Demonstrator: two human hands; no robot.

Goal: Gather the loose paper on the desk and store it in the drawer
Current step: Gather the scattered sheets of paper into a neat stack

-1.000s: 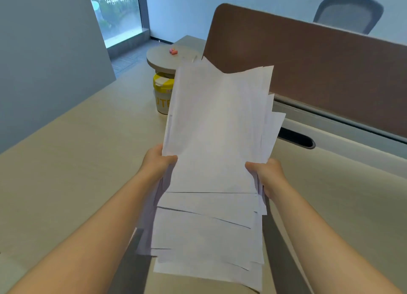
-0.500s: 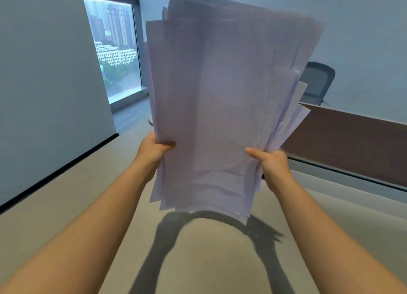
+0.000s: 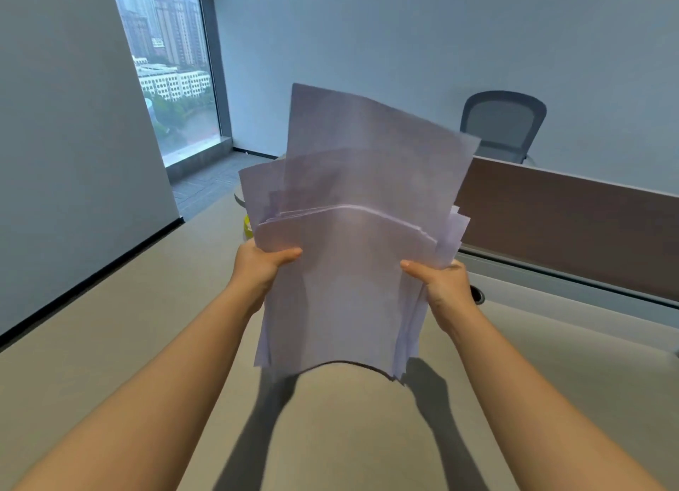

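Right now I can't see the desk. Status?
Left hand, right hand gripping paper stack. Stack upright above desk, edges uneven. Drawer not in view.

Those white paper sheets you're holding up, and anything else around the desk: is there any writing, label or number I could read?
No readable text anywhere.
Stack of white paper sheets, gripped by the left hand and right hand: the sides shown look blank.
Yellow container behind the stack: only a sliver shows, no label visible.
Buildings outside the window: no legible signs.
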